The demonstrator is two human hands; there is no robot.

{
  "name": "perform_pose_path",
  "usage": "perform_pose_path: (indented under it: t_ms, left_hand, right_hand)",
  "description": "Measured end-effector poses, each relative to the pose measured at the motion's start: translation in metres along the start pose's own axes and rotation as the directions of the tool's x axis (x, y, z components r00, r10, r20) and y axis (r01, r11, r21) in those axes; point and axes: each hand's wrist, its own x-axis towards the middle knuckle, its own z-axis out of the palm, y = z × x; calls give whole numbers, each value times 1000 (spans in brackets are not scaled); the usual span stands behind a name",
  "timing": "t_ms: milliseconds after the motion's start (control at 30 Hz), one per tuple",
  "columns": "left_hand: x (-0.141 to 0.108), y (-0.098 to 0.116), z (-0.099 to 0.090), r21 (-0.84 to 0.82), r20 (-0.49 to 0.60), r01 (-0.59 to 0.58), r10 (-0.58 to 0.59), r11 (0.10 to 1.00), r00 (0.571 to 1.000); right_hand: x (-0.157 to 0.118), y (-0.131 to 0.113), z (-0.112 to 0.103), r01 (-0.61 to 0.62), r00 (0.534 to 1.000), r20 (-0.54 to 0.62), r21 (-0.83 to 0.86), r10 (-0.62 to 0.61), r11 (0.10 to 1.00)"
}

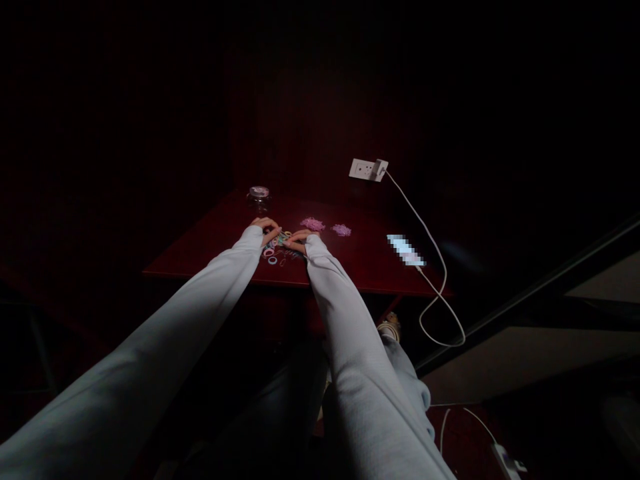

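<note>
A small mixed pile of coloured hair ties (271,253) lies near the front edge of the dark red table (200,250). Over its left side, my left hand (267,227) is closed in a pinch on hair ties. My right hand (301,237) comes in from the other side, its fingers also closed on hair ties. The fingertips of both hands almost meet. Which single pieces each hand pinches is too small to tell. Just beyond my right hand are a pink heap (313,225) and a purple heap (341,230) of thin bands.
A clear lidded jar (259,197) stands at the back left. On the right lies a phone (406,251), blurred, joined by a white cable (431,233) to a wall socket (367,169). The cable loops past the table edge. A power strip (506,461) lies low at right.
</note>
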Motion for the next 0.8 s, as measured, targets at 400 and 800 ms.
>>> perform_pose_path:
  t_ms: [400,800]
  left_hand:
    - [0,2,2,-22,-28,-5,4,1000,1000]
    - [1,-2,1,-10,-6,-2,2,1000,1000]
  right_hand:
    - [-10,-1,-19,-20,997,75,-42,23,999]
    - [-13,-1,-9,-38,999,30,-100,41,994]
